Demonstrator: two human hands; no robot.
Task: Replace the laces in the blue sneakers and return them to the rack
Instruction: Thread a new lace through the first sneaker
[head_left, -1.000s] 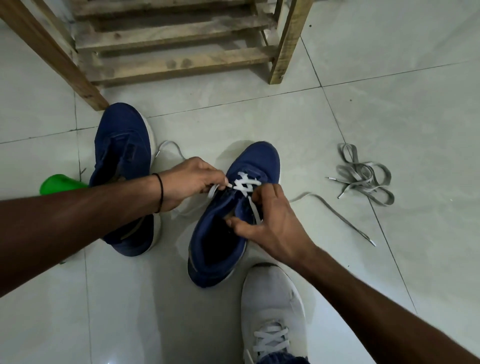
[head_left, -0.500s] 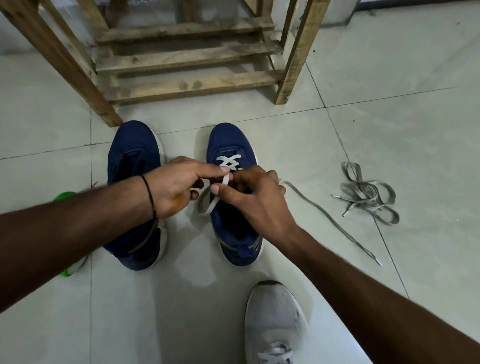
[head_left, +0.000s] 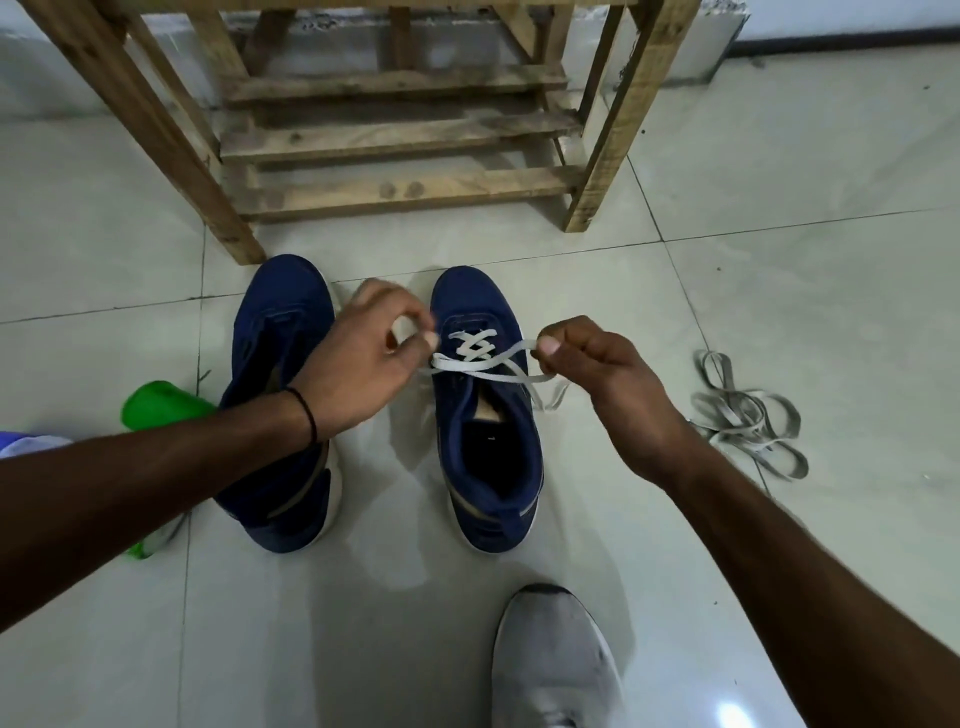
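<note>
Pale floor tiles (head_left: 779, 270) lie under everything, and the wooden rack (head_left: 400, 189) stands at the far side. I am lacing one blue sneaker (head_left: 485, 467). It sits flat on the floor with its toe pointing at the rack, so the holes face up at me. The white lace (head_left: 475, 364) crosses only the holes near the toe. The holes nearer the opening are bare, so I think there is a lot left to do.

My left hand (head_left: 363, 364) pinches one end of the lace, just left of this sneaker. My right hand (head_left: 613, 374) pinches the other end, just right of it. I hold the ends out to the sides, I think to pull the lace tight and make both ends the same.

The other blue sneaker (head_left: 280, 332) stands just left of this sneaker, and I see no lace in it. Some grey laces (head_left: 748, 415) lie in a heap well to the right, out of my way. A green thing (head_left: 156, 405) lies further left. My foot in a grey shoe (head_left: 550, 660) rests near the heel.
</note>
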